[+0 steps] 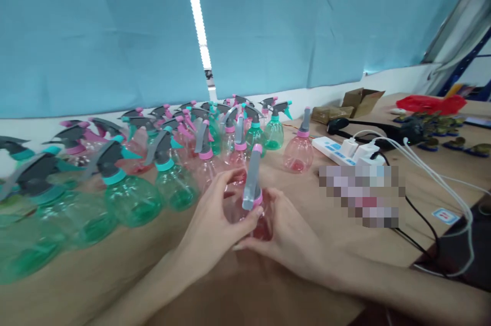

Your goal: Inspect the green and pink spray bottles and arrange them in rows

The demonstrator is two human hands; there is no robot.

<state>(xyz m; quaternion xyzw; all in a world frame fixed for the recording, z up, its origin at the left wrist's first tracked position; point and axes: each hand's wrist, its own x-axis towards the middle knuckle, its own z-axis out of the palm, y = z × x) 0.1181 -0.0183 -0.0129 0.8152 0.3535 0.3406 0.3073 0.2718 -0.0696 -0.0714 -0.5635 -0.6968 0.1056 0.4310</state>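
Note:
Between my two hands is a clear pink spray bottle (pixel 264 226) with a grey trigger head and pink collar, standing about upright. My left hand (pixel 217 216) wraps its left side, the thumb reaching across the front below the collar. My right hand (pixel 287 231) closes round the right side, its thumb low on the front. Both palms partly hide the bottle's body. Close behind stand more pink bottles, one of them a spray bottle (pixel 207 167) just beyond my left fingers. Another pink spray bottle (pixel 298 154) stands apart, behind my right hand.
Green spray bottles (pixel 132 200) and pink ones crowd the table's left and back. To the right lie a white power strip (pixel 330 151) with plugs and cables, a black headset (pixel 368 129), an open cardboard box (pixel 360 103) and a red plastic bag (pixel 431 104). A blue curtain hangs behind.

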